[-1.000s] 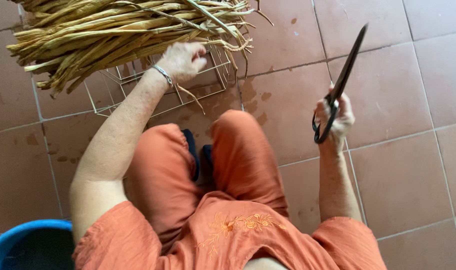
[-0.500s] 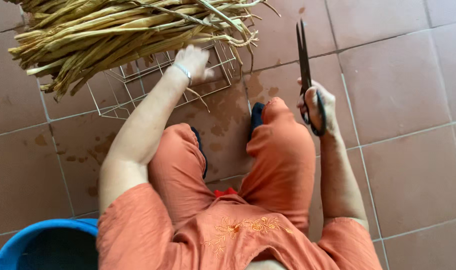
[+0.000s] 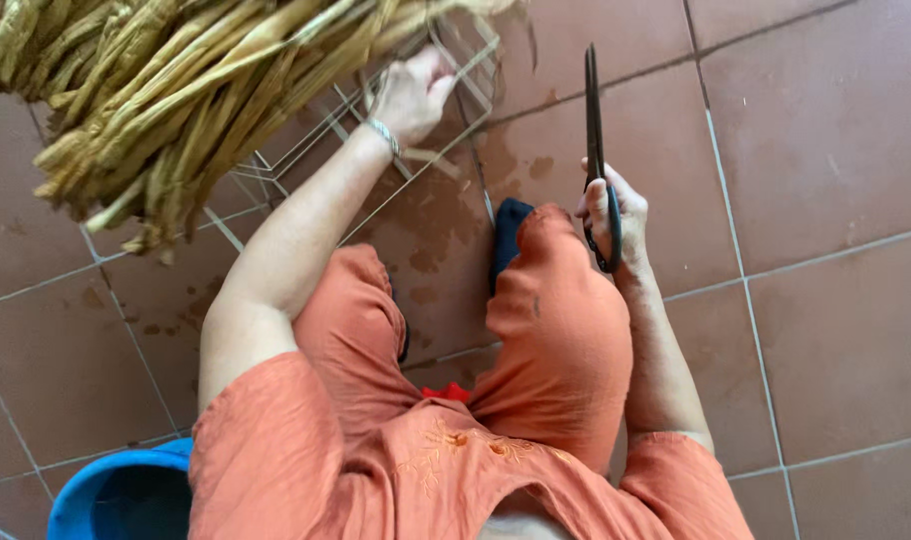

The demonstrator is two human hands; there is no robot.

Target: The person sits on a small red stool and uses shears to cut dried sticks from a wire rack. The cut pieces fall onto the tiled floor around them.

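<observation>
Left hand (image 3: 411, 92) closes around a wire rack (image 3: 376, 130) just beneath the bundle of dried stalks (image 3: 176, 100), steadying it. Right hand (image 3: 611, 215), beside the knee, grips black scissors (image 3: 594, 130), blades shut and pointing away, clear of the body.

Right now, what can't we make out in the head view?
- Left hand: fingertips hidden among the dried stalks and wire rack.
- Stalk bundle: cut off by top and left edges.
- Blue tub: cut off at the bottom edge.
- Scissors in right hand: handles partly covered by fingers.
</observation>
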